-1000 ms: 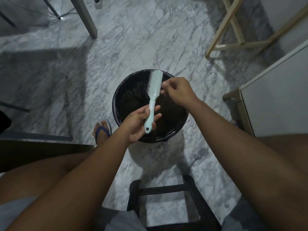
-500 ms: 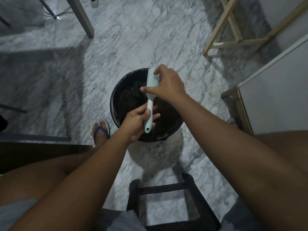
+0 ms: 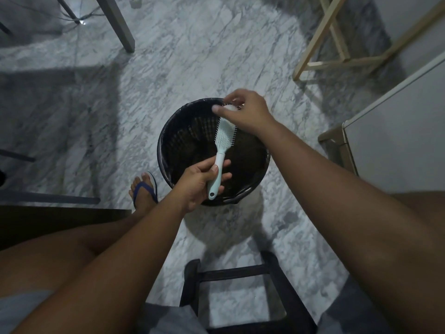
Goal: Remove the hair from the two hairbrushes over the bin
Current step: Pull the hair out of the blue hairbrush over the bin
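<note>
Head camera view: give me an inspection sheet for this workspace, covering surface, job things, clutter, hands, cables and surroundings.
Surface: grey-veined marble floor, dim light.
Job's things: one mint hairbrush, bristles up, over the black bin; second brush not seen.
Clutter: nothing seen.
Hands: left hand grips the brush handle; right hand pinches at the brush's far end, where something pale shows, hair or brush tip unclear.
Cables: thin wires on the floor, far left.
Surroundings: dark stool near, wooden frame, table leg, white cabinet, foot in blue flip-flop.

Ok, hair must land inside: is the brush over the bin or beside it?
Over it: the hairbrush shows within the bin rim, left hand gripping its handle, right hand pinching at its tip.
</note>
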A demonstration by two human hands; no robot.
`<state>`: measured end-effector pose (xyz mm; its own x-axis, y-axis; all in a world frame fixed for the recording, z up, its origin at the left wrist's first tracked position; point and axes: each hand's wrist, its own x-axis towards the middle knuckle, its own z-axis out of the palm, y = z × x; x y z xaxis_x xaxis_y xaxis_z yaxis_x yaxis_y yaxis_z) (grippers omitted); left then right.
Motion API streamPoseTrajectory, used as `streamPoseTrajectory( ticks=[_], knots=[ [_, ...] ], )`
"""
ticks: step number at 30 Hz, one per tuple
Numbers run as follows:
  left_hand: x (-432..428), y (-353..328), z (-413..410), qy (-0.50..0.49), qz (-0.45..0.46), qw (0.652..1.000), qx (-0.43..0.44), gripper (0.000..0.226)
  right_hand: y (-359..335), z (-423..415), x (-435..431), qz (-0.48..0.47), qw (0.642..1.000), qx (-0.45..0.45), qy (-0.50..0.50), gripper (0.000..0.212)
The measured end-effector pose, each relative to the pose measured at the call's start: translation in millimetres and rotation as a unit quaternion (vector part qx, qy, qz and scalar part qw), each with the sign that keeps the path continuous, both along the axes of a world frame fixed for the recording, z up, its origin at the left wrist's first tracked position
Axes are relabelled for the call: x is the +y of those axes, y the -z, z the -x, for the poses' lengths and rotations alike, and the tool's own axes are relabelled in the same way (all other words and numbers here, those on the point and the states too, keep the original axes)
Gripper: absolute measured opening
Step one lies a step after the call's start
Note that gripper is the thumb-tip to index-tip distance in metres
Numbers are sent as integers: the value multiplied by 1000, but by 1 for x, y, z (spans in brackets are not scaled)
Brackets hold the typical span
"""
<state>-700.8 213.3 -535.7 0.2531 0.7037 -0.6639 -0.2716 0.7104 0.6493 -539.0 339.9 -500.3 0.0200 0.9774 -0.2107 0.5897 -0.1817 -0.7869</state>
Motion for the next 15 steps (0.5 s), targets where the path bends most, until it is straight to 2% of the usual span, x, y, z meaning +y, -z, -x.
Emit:
streamPoseTrajectory(
  ticks=[2, 5, 7, 10, 12, 15],
  knots=[
    [1, 0, 0, 2, -11, 1000, 12, 34, 1, 0, 1, -47, 998, -34, 5, 26],
    [5, -4, 1, 5, -17, 1000, 7, 34, -3, -1, 5, -86, 993, -31, 70, 21],
    [8, -7, -1, 2, -16, 1000, 0, 33, -3, -4, 6, -96, 988, -3, 124, 25],
    [11, -11, -1, -32, -6, 999, -27, 33, -1, -15, 8, -62, 978, 67, 187, 29],
    [13, -15, 1, -42, 1, 998, -38, 33, 1, -20, 1, -21, 986, 72, 151, 29],
    [16, -20, 4, -32, 5, 999, -41, 33, -1, -20, -23, 54, 992, 104, 42, 29]
  ],
)
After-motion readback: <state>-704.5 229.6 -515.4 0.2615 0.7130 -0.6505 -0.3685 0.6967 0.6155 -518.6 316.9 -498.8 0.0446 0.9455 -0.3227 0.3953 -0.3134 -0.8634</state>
